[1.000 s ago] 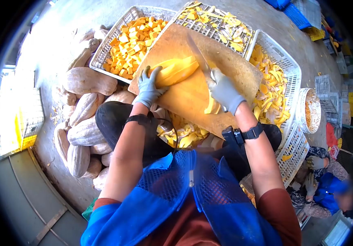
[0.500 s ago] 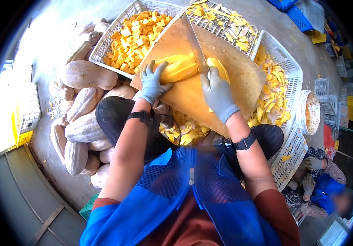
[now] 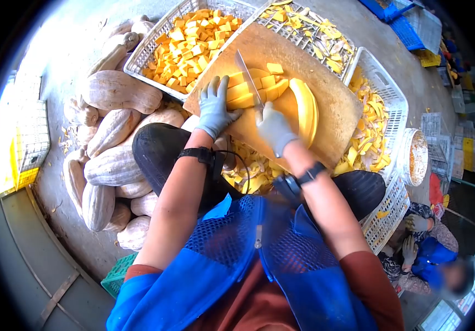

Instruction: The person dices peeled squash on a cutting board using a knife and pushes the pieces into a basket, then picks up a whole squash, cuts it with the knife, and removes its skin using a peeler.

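My gloved right hand is closed around the handle of a long knife. Its blade stands across peeled pumpkin strips on a wooden cutting board. My gloved left hand steadies the left end of these strips, fingers pointing away from me and the thumb toward the knife. Cut pumpkin chunks lie just right of the blade. A longer curved peeled pumpkin piece rests farther right on the board, touched by neither hand.
Behind the board at left is a crate of pumpkin cubes. Peelings fill a white crate at right and lie beneath the board. Whole pumpkins are piled at left. A white bucket and another person are at right.
The knife has moved left along the strips, its blade now lower and more hidden behind pumpkin. Separate chunks now show right of it. My right hand has shifted left and toward me.
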`<state>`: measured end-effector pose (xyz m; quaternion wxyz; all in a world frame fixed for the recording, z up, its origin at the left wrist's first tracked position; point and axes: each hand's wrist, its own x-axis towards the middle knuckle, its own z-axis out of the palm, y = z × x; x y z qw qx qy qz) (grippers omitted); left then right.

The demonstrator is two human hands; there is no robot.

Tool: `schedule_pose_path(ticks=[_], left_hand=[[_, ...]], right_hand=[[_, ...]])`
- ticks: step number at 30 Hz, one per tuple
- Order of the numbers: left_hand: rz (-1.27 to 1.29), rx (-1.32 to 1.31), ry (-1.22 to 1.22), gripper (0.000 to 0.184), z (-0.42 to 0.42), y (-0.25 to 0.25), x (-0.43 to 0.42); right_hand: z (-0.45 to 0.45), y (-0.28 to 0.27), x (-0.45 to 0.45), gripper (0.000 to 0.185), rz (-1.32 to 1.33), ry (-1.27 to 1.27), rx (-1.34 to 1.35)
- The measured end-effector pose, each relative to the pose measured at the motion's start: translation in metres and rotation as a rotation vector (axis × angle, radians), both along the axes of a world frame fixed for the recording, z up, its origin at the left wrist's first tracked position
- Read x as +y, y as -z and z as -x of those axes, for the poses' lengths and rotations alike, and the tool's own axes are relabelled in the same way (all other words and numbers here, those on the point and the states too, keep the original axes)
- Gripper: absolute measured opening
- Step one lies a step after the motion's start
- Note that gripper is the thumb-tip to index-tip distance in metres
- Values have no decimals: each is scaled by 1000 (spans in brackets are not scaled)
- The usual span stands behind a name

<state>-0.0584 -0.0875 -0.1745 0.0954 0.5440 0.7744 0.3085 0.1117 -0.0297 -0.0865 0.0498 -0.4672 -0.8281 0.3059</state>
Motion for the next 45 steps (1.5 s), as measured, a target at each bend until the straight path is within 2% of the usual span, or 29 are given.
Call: schedule_pose_path(ticks=[2,5,8,9,13,16,19,22,26,30,31,33,35,38,44,45], left_hand=[[38,-20,-25,101,1,3,1],[-47,-14,-8,102,1,6,-3],[-68,-68,-121,98,1,-1,-15],[-44,-33,-136,94,0,4,-18],[-66,71,-97,85,2,19,-20],[-62,17,-100,83,1,14,-22],[59,10,-235,79,-2,2,-32],[30,11,-298,75,-2,8,-37],[26,168,-251,71,-3,25,-34],[46,117,-241,79,-9,18,-32],[127,90,-245,84,-16,2,-32],[188,155,-185,90,-28,-22,-29],[215,166,-162,96,-41,-36,-20],[131,159,-190,93,-56,-25,-1],[116,197,-228,83,-47,-26,26],[130,214,-246,82,-38,-27,35]], right_hand=[[0,32,4,29,-87,-19,-16],[-3,-15,5,30,113,-12,-1],[-1,-49,-13,31,-59,-35,97],[5,-59,-17,32,-30,-51,126],[27,2,-19,31,70,-46,-118],[24,6,-12,32,19,-86,3],[14,-27,-17,33,60,-65,-3],[20,-55,-32,33,-8,-123,37],[36,12,-34,34,60,-125,-96],[14,-10,-29,33,127,-64,72],[3,-8,-29,32,287,44,211],[-20,-5,-29,30,200,187,325],[-36,1,-20,29,143,278,289],[-51,17,-6,29,78,373,150],[-16,62,16,21,277,294,400],[5,35,21,21,399,320,454]])
